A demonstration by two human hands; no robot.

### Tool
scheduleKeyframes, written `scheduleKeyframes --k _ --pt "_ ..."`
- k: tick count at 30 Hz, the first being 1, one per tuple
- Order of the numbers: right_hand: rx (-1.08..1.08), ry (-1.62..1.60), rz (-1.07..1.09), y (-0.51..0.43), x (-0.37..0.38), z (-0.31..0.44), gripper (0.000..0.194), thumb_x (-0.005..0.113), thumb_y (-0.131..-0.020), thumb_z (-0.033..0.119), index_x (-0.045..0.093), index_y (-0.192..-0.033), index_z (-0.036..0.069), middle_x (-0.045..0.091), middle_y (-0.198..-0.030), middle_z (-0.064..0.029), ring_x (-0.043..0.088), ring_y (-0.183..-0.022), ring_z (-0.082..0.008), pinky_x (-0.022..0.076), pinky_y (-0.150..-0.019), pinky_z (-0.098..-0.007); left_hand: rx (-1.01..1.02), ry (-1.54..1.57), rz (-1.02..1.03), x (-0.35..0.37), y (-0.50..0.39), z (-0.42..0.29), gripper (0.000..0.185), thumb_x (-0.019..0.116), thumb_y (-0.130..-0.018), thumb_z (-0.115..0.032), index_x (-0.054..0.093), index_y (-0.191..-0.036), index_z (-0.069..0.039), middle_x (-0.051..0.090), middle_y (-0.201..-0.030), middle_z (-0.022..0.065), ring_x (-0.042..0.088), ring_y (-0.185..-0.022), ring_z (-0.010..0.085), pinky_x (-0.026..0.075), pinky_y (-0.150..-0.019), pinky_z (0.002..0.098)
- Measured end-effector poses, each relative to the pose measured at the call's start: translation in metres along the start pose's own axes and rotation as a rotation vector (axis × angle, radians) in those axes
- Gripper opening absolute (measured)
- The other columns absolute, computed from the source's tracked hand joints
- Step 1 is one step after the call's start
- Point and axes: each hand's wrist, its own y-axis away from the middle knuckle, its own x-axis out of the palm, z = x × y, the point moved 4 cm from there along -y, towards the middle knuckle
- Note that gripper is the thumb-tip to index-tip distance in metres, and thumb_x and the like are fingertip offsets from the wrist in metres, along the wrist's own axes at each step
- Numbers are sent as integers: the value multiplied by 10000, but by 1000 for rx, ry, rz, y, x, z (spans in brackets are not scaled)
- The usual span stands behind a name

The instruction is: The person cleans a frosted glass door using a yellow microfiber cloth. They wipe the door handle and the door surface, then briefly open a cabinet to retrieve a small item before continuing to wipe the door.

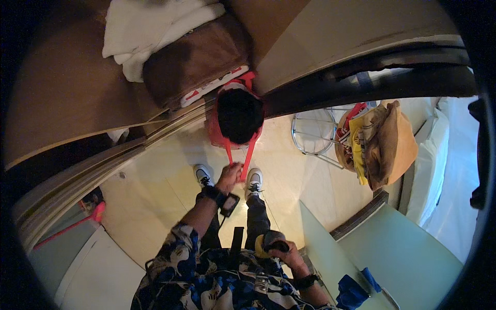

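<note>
My left hand (pixel 229 176) grips the red strap handles of a red bag (pixel 216 133) that hangs in front of me, above the floor beyond my shoes. The middle of the bag is black; whether that is its inside or something dark in it cannot be told. Close to my waist on the right, my right hand (pixel 286 255) is closed around a grey and yellow object (pixel 266 243) with a dark opening or end. Its exact kind is unclear, and my fingers cover part of it.
Folded white cloth (pixel 155 35) lies on a brown item (pixel 197 66) in a wooden cabinet. On the right, a metal-legged stool (pixel 314 133) holds folded clothes (pixel 387 145). A frosted glass panel (pixel 403 236) with a blue cloth (pixel 350 292) stands lower right; a pink-handled tool (pixel 95 215) is at left.
</note>
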Motion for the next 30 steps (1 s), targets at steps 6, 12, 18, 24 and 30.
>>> scheduleKeyframes --k 6,12,18,24,30 --pt "-347 193 -62 -48 -12 38 250 605 -727 67 583 -975 66 605 -779 -7 503 -605 -48 397 -488 -179 -198 172 -175 -49 87 62 262 455 -878 -301 533 -879 -52 345 -534 -62 357 -435 72 491 -545 295" --pt "-662 495 -57 -131 -18 92 415 605 -711 22 498 -1112 8 560 -1069 -121 572 -818 -159 472 -691 -271 -182 172 -267 -78 112 99 241 433 -875 -266 525 -868 -44 361 -491 -38 353 -408 88 451 -482 278" --pt "-443 427 3 -233 -17 75 447 665 -686 59 508 -1090 -48 581 -1049 -110 568 -868 -178 450 -788 -284 -211 236 -302 -76 121 125 226 450 -856 -245 526 -864 -32 386 -475 -24 375 -397 94 446 -473 282" --pt "-170 -32 96 -262 19 78 319 625 -721 75 559 -1011 -42 609 -845 -56 569 -731 -161 479 -679 -293 -201 270 -313 -80 123 127 235 431 -860 -241 533 -840 -31 370 -495 -35 375 -406 92 455 -489 290" --pt "-299 92 18 -280 37 114 168 606 -727 47 592 -884 -10 600 -767 -29 556 -653 -130 472 -604 -275 -230 269 -352 -89 128 128 224 443 -870 -254 527 -834 -50 385 -521 -40 380 -416 87 461 -501 290"
